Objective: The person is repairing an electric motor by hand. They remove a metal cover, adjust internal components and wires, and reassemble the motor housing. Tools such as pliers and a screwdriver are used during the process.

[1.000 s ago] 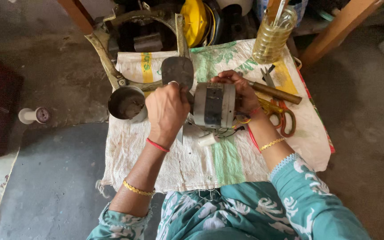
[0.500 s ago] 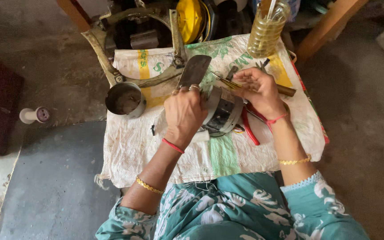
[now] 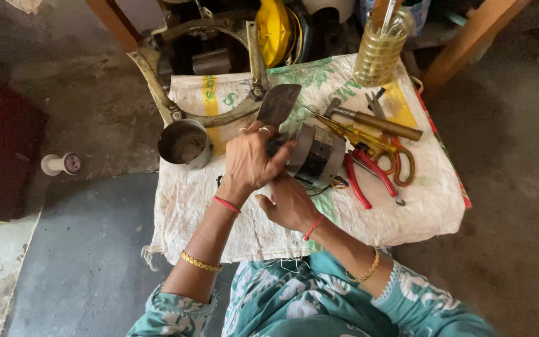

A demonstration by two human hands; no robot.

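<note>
Hands meet at the centre of the frame over a small electric motor (image 3: 316, 155) that lies on the cloth-covered counter (image 3: 244, 218), its long axis running from lower left to upper right. The left hand (image 3: 251, 159) is clenched around the motor's near left end, just below a flat metal blade (image 3: 277, 103), and is the nearer of the two. The right hand (image 3: 291, 203) sits just below the motor, fingers curled loosely against its underside; whether it actually grips cannot be told, and red pliers (image 3: 360, 175) lie to the right.

Repair workshop, bare concrete floor (image 3: 95, 262), red pliers (image 3: 363, 178), hammer (image 3: 375, 123), oil jar (image 3: 378, 53)
</note>
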